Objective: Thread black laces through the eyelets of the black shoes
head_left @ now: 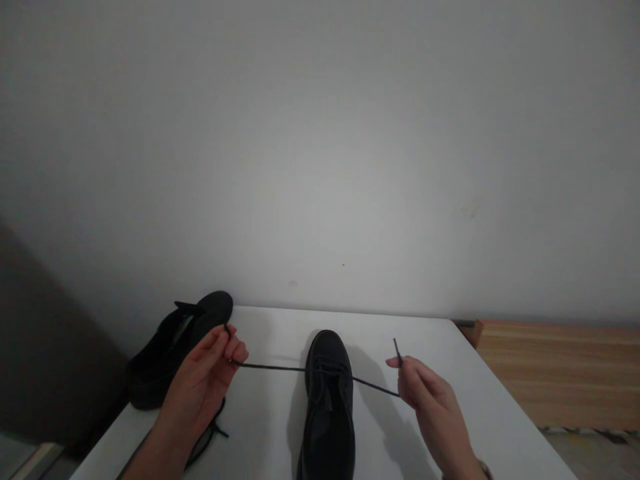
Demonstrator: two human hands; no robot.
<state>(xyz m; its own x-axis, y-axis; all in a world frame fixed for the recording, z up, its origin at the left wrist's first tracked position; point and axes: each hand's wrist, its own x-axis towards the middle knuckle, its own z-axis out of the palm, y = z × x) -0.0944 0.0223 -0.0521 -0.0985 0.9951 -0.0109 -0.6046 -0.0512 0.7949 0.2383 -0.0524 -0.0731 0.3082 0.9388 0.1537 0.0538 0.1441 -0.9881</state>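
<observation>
A black lace-up shoe (327,400) stands on the white table (280,340), toe pointing away from me. Its black lace (270,367) runs taut out of the eyelets to both sides. My left hand (210,373) pinches the left end of the lace, with the tip sticking up past the fingers. My right hand (425,393) pinches the right end, its tip also pointing up. A second black shoe (175,347) lies at the table's left edge, just behind my left hand.
A plain white wall rises right behind the table. A wooden surface (560,373) lies to the right, lower than the table. Dark shadow fills the left side beyond the table edge.
</observation>
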